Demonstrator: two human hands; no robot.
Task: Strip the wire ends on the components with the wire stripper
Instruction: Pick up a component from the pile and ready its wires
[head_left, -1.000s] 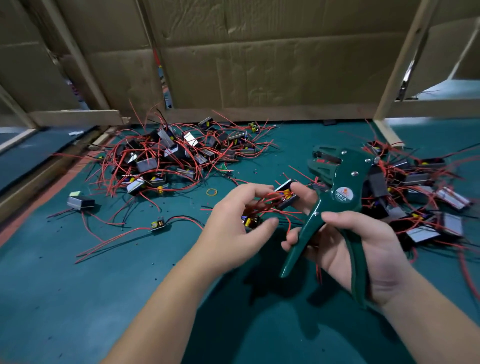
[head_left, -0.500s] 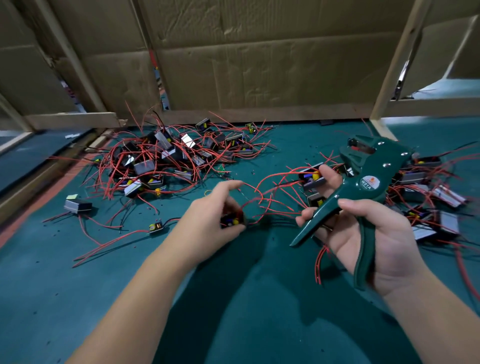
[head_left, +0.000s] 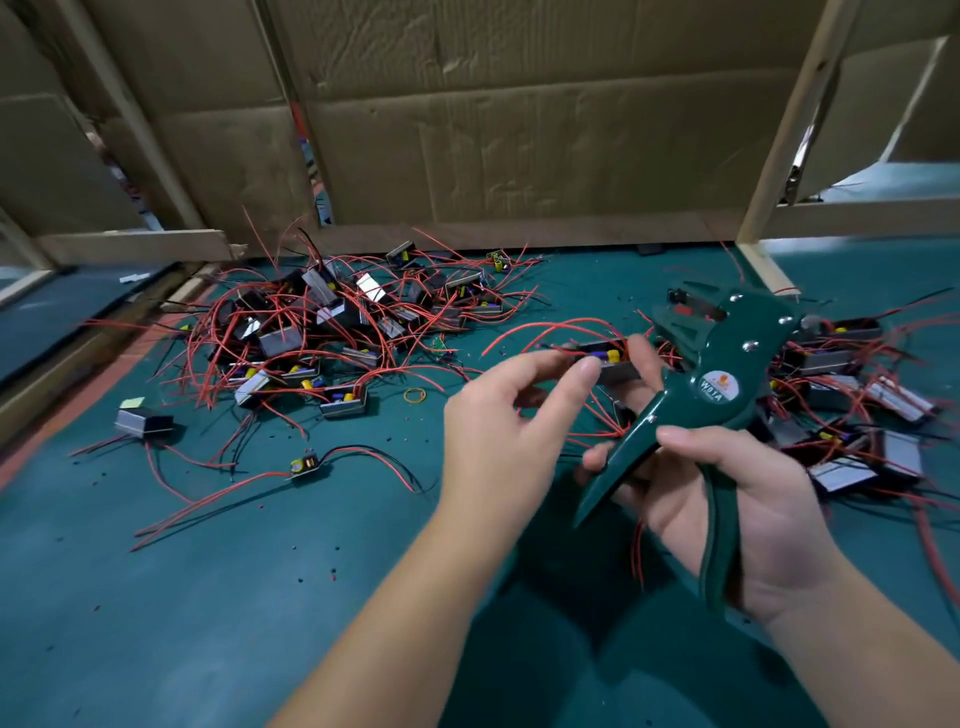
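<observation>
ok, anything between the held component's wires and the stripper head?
Nothing visible. The component sits at the right hand fingertips, left of the stripper head; its red wires arc away leftward. The left hand is on the far side.

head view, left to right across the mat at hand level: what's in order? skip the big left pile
lone boxed component → bare board with yellow capacitor → rubber band → left hand → held component → wire stripper → right pile of components
</observation>
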